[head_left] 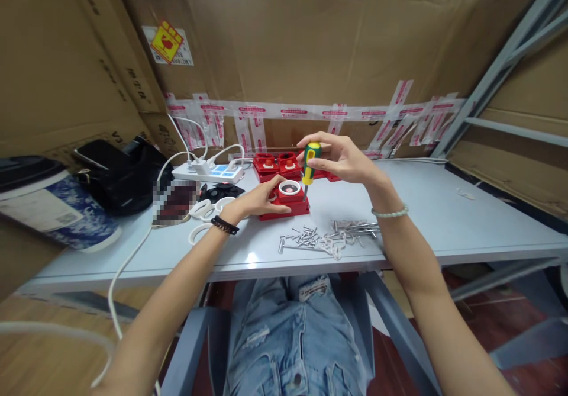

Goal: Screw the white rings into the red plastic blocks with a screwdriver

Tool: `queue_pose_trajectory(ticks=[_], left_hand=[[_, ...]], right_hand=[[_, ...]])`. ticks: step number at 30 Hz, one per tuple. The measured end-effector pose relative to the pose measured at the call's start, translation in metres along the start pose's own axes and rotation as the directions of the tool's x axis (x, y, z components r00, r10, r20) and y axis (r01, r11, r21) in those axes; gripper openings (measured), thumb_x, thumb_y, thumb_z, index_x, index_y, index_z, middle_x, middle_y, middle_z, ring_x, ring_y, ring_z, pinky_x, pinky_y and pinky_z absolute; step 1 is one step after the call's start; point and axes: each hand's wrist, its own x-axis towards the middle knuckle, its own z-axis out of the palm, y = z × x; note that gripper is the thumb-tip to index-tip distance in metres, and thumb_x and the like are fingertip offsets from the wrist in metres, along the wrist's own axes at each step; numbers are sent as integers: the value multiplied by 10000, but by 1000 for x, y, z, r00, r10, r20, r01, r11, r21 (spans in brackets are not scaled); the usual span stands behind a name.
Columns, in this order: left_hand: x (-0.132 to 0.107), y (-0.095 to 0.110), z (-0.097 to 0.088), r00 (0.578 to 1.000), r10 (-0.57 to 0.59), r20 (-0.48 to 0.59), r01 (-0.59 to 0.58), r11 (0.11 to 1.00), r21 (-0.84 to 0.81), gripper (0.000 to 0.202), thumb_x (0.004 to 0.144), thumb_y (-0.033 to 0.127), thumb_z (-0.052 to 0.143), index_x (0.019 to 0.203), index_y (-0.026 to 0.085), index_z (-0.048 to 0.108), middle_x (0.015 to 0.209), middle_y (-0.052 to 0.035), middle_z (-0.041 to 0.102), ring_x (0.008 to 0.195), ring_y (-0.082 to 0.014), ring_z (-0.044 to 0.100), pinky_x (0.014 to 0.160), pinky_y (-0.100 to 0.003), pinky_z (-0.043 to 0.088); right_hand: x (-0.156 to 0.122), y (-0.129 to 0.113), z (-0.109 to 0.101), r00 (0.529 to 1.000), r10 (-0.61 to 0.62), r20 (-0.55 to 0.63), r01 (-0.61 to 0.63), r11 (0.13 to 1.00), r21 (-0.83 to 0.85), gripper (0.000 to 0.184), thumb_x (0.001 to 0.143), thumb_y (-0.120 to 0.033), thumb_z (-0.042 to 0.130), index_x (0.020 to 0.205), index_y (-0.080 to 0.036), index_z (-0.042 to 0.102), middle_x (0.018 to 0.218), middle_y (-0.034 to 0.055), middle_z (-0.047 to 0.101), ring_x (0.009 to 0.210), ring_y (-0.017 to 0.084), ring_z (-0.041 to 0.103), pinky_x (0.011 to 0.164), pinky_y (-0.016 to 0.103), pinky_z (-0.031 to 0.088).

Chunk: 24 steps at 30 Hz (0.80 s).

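My right hand (333,158) grips a green and yellow screwdriver (312,162) by its handle. The shaft points down, its tip at the right side of a red box (286,209) with a white ring (290,188) on top. With thumb and fingers, my left hand (265,198) holds the left part of this box against the table. Behind it stand more red boxes (277,166) of the same sort, partly hidden by my right hand. In front lies a pile of loose screws (307,237), beside metal rods and a crumpled white string (335,245).
Several white rings (202,209) lie left of my left hand. Farther left are a pixelated flat object (175,202), a power strip (210,172) with plugged cables, a black bag (128,174) and a large tub (57,200). Cardboard (302,41) walls the table's back.
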Motion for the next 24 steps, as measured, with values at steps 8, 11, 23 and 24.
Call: queue_pose_trajectory(ticks=[8,11,23,24], left_hand=[[-1,5,0,1000,-17,-16,17,1000,13,636,713,495,710,1209,206,436,1157,-74,615,1009,-244,592,867,-356,451],[-1,3,1,1000,9,-11,-9,1000,-18,613,718,484,711,1193,207,441,1190,-75,608,1043,-241,592,888,-351,454],[-3,7,5,997,17,-75,-12,998,68,606,746,523,680,1209,205,452,1176,-85,620,994,-248,619,859,-365,480],[-2,6,6,995,19,-94,-11,996,86,613,748,533,674,1213,203,451,1182,-94,618,1008,-256,619,867,-373,481]], right_hand=[[12,6,28,904,-61,-423,-121,913,-390,255,750,-384,694,851,-179,583,703,-16,578,599,100,479,579,270,402],[13,3,36,872,-76,-484,-195,853,-484,195,753,-323,671,827,-202,537,633,-42,516,543,90,401,555,270,361],[19,7,49,796,-100,-597,-345,735,-584,148,754,-257,613,848,-206,510,649,-19,511,564,123,440,578,296,351],[19,10,48,795,-115,-595,-325,748,-579,143,762,-266,612,844,-207,510,662,-16,526,573,124,449,581,295,361]])
